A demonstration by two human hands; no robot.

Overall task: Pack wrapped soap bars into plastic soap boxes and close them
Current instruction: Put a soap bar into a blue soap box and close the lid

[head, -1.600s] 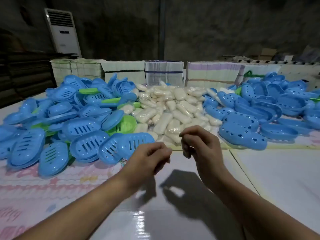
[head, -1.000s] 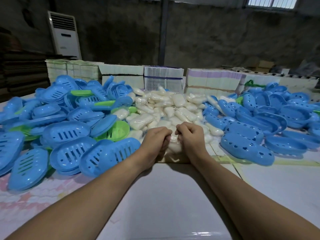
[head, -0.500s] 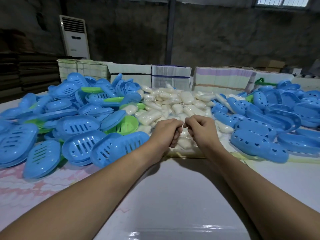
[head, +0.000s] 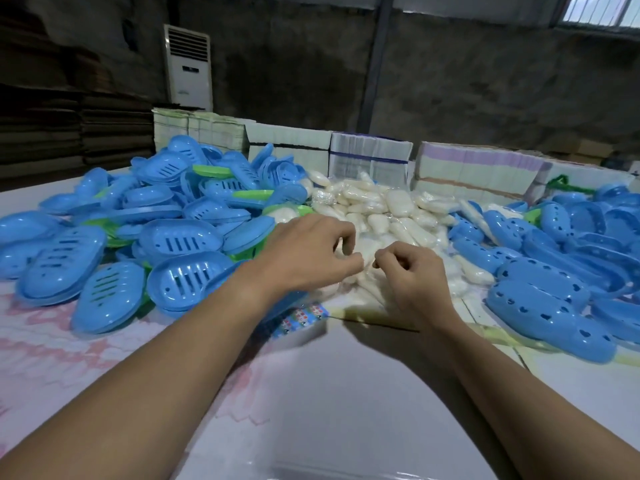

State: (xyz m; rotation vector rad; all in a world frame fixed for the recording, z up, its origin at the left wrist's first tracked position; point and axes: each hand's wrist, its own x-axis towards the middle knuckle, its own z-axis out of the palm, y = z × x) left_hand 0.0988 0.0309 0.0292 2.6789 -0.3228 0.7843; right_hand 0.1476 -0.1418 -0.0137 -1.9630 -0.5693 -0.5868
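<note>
Two hands are reaching out together over the near edge of the pile of wrapped soap bars [head: 381, 216]: my left hand [head: 308, 251] is hovering with its fingers curled down and thumb and forefinger drawn close, and my right hand [head: 412, 275] is curling beside it, fingertips nearly meeting the left's. I cannot tell whether either one is pinching a bar or only the clear wrap; the white bars are lying directly under and just beyond both sets of knuckles. Left of my left hand, blue slotted soap box halves [head: 187, 282] are heaping up, a few green ones [head: 213, 170] mixed in, the nearest ones touching my left forearm's side. Right of my right hand, deeper blue box halves with heart-shaped holes [head: 540, 303] are spreading toward the table's right edge, a narrow gap of bars sitting between them and my wrist. Nearer to me than both hands, the glossy white table [head: 346, 410] is lying open between my forearms, with pink-patterned sheets [head: 52, 348] under my left arm and a small printed card [head: 304, 315] just below my left wrist. Beyond the soap, stacks of flat cartons [head: 370, 157] are lining the far edge, and behind them a tall white air conditioner [head: 188, 67] is standing against a dark concrete wall [head: 485, 81].
</note>
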